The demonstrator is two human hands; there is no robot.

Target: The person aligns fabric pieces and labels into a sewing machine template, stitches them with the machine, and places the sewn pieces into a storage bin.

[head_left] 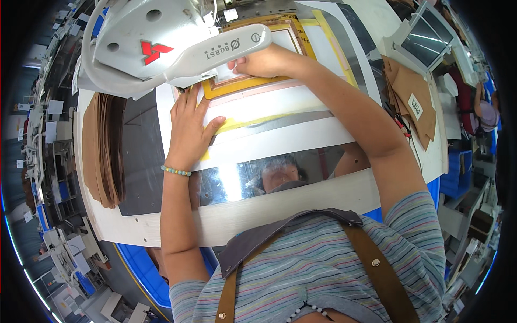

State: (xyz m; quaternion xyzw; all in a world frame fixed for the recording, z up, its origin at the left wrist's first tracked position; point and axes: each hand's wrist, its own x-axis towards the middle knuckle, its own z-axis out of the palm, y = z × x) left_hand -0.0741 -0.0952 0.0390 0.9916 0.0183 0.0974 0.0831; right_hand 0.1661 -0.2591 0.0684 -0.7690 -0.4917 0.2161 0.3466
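Observation:
My left hand (191, 126) lies flat, fingers spread, on a white sheet (253, 116). Its fingertips touch the left corner of a yellow-edged rectangular frame (253, 90). Over the middle of that frame is my right hand (265, 62), its fingers curled together. A grey lamp-like arm (215, 54) covers part of this hand, so whatever the fingers pinch is hidden. The white head of a sewing machine (140, 32) stands above the frame at the upper left.
A stack of brown pieces (102, 151) stands at the left. More brown pieces (414, 97) lie on the right, beside red-handled snips (401, 126). A screen (428, 40) stands behind them. A shiny metal plate (242, 180) runs along the near side of the table (258, 215).

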